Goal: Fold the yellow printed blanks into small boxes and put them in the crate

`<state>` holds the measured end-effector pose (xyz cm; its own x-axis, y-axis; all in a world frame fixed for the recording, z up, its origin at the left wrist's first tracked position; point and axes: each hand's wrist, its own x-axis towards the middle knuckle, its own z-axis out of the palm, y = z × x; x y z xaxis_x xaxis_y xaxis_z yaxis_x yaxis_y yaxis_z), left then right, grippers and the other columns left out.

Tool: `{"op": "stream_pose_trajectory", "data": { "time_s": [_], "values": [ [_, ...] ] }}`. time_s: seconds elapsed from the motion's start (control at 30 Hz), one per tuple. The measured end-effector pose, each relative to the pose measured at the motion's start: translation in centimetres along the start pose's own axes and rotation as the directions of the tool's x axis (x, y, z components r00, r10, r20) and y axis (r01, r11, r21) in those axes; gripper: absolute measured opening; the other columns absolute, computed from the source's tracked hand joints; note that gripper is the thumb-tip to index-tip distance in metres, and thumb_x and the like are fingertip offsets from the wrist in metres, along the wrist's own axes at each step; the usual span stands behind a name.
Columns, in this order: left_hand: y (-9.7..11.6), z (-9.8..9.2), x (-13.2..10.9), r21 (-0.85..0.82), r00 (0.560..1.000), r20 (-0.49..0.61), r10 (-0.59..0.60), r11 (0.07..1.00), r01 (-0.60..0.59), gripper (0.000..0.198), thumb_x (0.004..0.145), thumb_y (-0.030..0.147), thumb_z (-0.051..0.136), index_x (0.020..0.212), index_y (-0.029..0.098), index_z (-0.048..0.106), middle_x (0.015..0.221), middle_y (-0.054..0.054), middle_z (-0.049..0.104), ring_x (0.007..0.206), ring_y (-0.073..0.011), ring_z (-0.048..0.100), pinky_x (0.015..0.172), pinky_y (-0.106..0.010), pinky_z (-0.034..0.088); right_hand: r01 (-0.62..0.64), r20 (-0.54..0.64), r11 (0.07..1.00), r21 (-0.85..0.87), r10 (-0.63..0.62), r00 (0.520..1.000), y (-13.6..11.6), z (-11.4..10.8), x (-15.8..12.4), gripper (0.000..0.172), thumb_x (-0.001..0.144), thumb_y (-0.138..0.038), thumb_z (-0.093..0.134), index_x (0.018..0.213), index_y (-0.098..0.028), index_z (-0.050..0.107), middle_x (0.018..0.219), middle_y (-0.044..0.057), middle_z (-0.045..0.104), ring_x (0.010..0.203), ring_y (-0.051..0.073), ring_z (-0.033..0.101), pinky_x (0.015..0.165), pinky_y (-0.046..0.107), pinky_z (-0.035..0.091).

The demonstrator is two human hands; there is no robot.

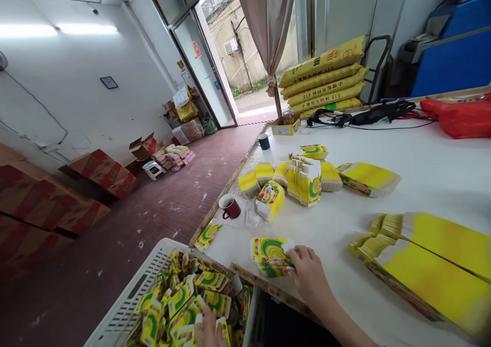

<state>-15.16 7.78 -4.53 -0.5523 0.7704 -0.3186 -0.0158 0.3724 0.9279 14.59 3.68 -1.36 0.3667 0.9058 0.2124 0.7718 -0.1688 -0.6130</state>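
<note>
My right hand is closed on the right end of a small stack of flat yellow-green cartons near the table's front edge. Down at the bottom, my left hand is over a white crate heaped with yellow-green packets; its fingers touch a packet, but whether they grip it is unclear. Behind the carton stack, bundles of yellow cartons stand and lie on the white table. Long rows of flat yellow cartons lie at the right.
A dark red mug and a dark blue mug stand near the table's left edge. A red bag and black straps lie at the back. Red-brown boxes line the left wall.
</note>
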Motion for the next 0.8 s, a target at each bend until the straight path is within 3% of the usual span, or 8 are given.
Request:
{"op": "stream_pose_trajectory", "data": {
  "time_s": [0.13, 0.2, 0.27, 0.43, 0.53, 0.67, 0.73, 0.8],
  "values": [
    [0.3, 2.0, -3.0, -0.134, 0.983, 0.158, 0.095, 0.988, -0.074, 0.044, 0.081, 0.062, 0.063, 0.105, 0.026, 0.053, 0.125, -0.013, 0.067, 0.121, -0.0305, 0.067, 0.09, -0.04, 0.061, 0.036, 0.043, 0.999, 0.009, -0.037, 0.998, 0.2, -0.2, 0.2, 0.028, 0.081, -0.002, 0.06, 0.1, -0.021, 0.068, 0.105, 0.01, 0.067, 0.1, 0.031, 0.06, 0.089, 0.043, 0.05],
    [1.3, 2.9, -4.5, -0.218, 0.967, 0.249, 0.049, 0.976, 0.007, 0.037, 0.083, 0.049, 0.068, 0.108, 0.025, 0.057, 0.13, -0.013, 0.067, 0.119, -0.0274, 0.068, 0.09, -0.036, 0.061, 0.033, 0.057, 0.999, 0.038, -0.035, 0.998, 0.2, -0.5, 0.3, 0.023, 0.082, -0.006, 0.062, 0.101, -0.019, 0.066, 0.106, 0.012, 0.066, 0.099, 0.03, 0.058, 0.089, 0.042, 0.049],
    [2.5, 3.7, -5.7, -0.278, 0.962, 0.272, -0.02, 0.956, 0.099, 0.032, 0.083, 0.036, 0.07, 0.11, 0.023, 0.06, 0.131, -0.012, 0.067, 0.113, -0.0234, 0.07, 0.085, -0.03, 0.06, 0.009, 0.074, 0.999, 0.043, -0.012, 0.997, 0.1, -0.7, 0.6, 0.019, 0.083, -0.008, 0.064, 0.099, -0.018, 0.066, 0.106, 0.012, 0.065, 0.098, 0.03, 0.058, 0.088, 0.041, 0.048],
    [3.3, 4.6, -7.4, -0.368, 0.944, 0.31, -0.116, 0.9, 0.232, 0.029, 0.078, 0.02, 0.074, 0.105, 0.02, 0.063, 0.112, -0.01, 0.074, 0.086, -0.0161, 0.074, 0.075, -0.024, 0.059, -0.045, 0.166, 0.998, -0.046, 0.052, 0.985, -0.6, -1.3, 1.6, 0.019, 0.079, -0.005, 0.066, 0.094, -0.016, 0.063, 0.103, 0.014, 0.065, 0.098, 0.032, 0.057, 0.088, 0.04, 0.045],
    [2.5, 4.7, -7.8, -0.384, 0.925, 0.352, -0.145, 0.879, 0.284, 0.039, 0.069, 0.02, 0.083, 0.103, 0.019, 0.064, 0.104, -0.009, 0.076, 0.08, -0.0166, 0.074, 0.07, -0.024, 0.06, -0.053, 0.192, 0.999, -0.008, 0.054, 0.98, -1.0, -1.5, 1.9, 0.023, 0.078, -0.004, 0.064, 0.096, -0.017, 0.059, 0.105, 0.013, 0.067, 0.102, 0.031, 0.058, 0.089, 0.039, 0.044],
    [1.1, 5.3, -8.0, -0.352, 0.882, 0.455, -0.122, 0.885, 0.304, 0.052, 0.06, 0.034, 0.092, 0.103, 0.017, 0.068, 0.102, -0.013, 0.077, 0.079, -0.0207, 0.075, 0.069, -0.028, 0.061, -0.107, 0.198, 0.982, 0.155, 0.075, 0.977, -1.5, -1.9, 1.2, 0.023, 0.082, -0.005, 0.054, 0.099, -0.02, 0.051, 0.097, 0.009, 0.067, 0.096, 0.027, 0.061, 0.081, 0.034, 0.043],
    [0.8, 5.9, -8.3, -0.352, 0.851, 0.511, -0.122, 0.873, 0.336, 0.06, 0.051, 0.04, 0.096, 0.1, 0.017, 0.07, 0.101, -0.014, 0.077, 0.084, -0.0264, 0.076, 0.071, -0.033, 0.062, -0.101, 0.193, 0.965, 0.242, 0.054, 0.98, -2.2, -2.2, 0.1, 0.021, 0.083, -0.006, 0.051, 0.097, -0.021, 0.048, 0.092, 0.007, 0.064, 0.088, 0.024, 0.06, 0.077, 0.032, 0.042],
    [0.8, 6.4, -8.9, -0.406, 0.83, 0.549, -0.096, 0.838, 0.365, 0.06, 0.05, 0.046, 0.095, 0.099, 0.02, 0.072, 0.106, -0.014, 0.077, 0.098, -0.0322, 0.075, 0.081, -0.039, 0.063, -0.059, 0.268, 0.933, 0.356, -0.042, 0.963, -3.3, -2.3, -1.3, 0.022, 0.08, -0.007, 0.051, 0.093, -0.023, 0.046, 0.088, 0.004, 0.061, 0.081, 0.02, 0.057, 0.073, 0.029, 0.04]
  ]
}}
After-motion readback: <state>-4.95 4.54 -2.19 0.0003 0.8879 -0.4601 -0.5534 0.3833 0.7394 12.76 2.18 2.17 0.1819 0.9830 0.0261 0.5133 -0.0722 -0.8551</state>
